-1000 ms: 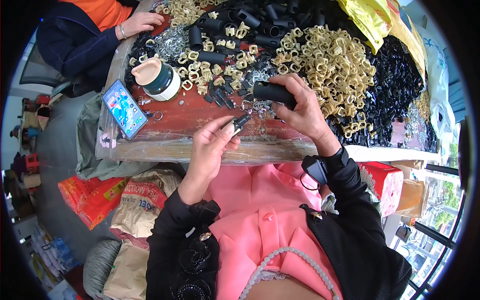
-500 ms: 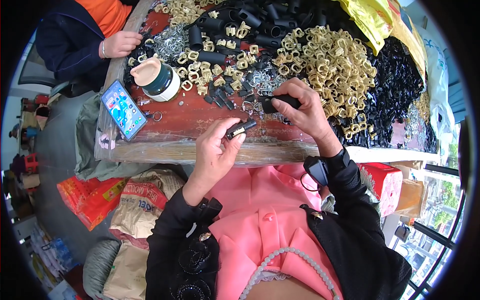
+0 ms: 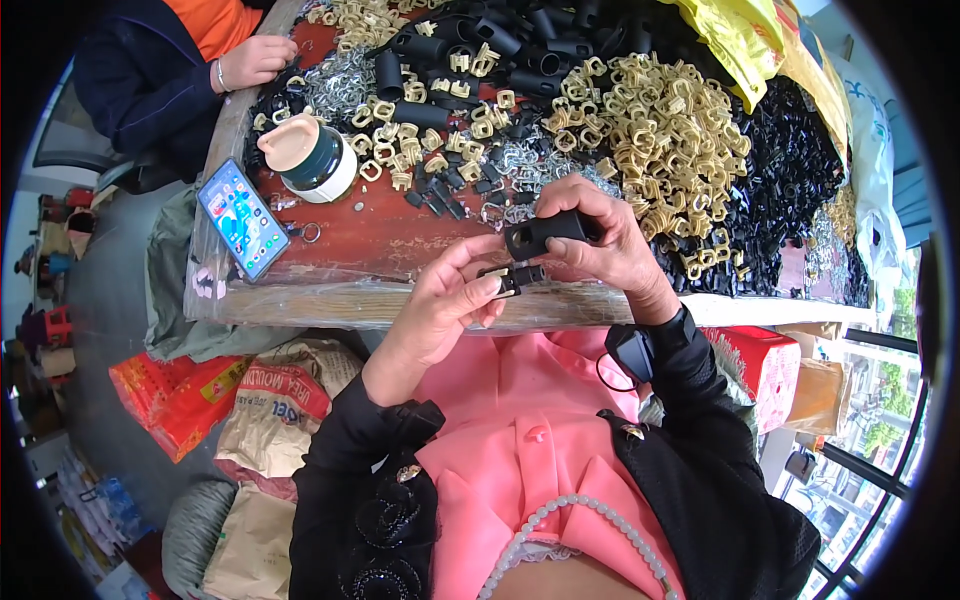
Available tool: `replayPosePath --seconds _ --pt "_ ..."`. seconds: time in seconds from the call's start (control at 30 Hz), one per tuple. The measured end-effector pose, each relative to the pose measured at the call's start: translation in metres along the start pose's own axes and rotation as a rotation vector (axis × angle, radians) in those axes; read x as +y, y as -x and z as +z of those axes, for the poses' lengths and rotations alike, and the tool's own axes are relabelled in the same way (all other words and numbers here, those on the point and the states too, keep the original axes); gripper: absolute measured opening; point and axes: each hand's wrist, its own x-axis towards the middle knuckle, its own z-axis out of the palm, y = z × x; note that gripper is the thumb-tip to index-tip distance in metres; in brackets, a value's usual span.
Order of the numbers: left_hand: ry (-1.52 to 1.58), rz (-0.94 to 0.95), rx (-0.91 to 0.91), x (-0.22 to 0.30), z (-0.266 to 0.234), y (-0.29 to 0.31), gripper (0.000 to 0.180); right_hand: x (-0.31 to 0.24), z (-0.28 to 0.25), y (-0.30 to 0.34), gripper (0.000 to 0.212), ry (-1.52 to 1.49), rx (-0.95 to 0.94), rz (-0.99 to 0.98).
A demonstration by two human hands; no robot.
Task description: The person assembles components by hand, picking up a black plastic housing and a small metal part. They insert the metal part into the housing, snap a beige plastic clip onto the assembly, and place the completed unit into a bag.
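Observation:
Above the near edge of the table, my right hand [image 3: 600,240] grips a black tube [image 3: 540,235] by its right end; a hole shows in the tube's side near its left end. Just below and to the left, my left hand [image 3: 450,300] pinches a small black part [image 3: 518,278] with a light-coloured piece on it. The two parts are very close; whether they touch I cannot tell. Past my hands lie silver metal clips [image 3: 525,165], small black pieces [image 3: 437,195] and a big heap of gold-coloured brackets [image 3: 670,135].
A jar with a beige lid [image 3: 310,160] and a lit phone [image 3: 243,220] stand at the table's left. More black tubes [image 3: 500,40] lie at the back, small black parts [image 3: 790,160] at the right. A co-worker's hand [image 3: 255,62] rests at the far left edge.
My right hand has brought the black tube down and nearer to me. My left hand has moved right with its small part, so the two parts are now close together.

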Motion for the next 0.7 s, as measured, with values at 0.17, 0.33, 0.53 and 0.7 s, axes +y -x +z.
replayPosePath --seconds 0.17,0.33,0.53,0.7 --pt "-0.057 -0.016 0.007 -0.006 -0.002 -0.004 0.034 0.005 0.003 0.0 0.023 -0.026 0.018 0.036" --pt "-0.185 -0.027 0.006 -0.007 -0.012 -0.006 0.032 0.009 -0.004 0.002 0.018 -0.14 0.242 0.222" --pt "-0.036 -0.01 0.104 -0.006 -0.018 -0.007 0.031 0.007 -0.017 0.009 0.015 -0.099 0.272 0.205" --pt "-0.141 0.084 0.114 -0.008 -0.01 -0.007 0.033 -0.007 0.009 0.018 0.021 -0.072 0.12 0.239"
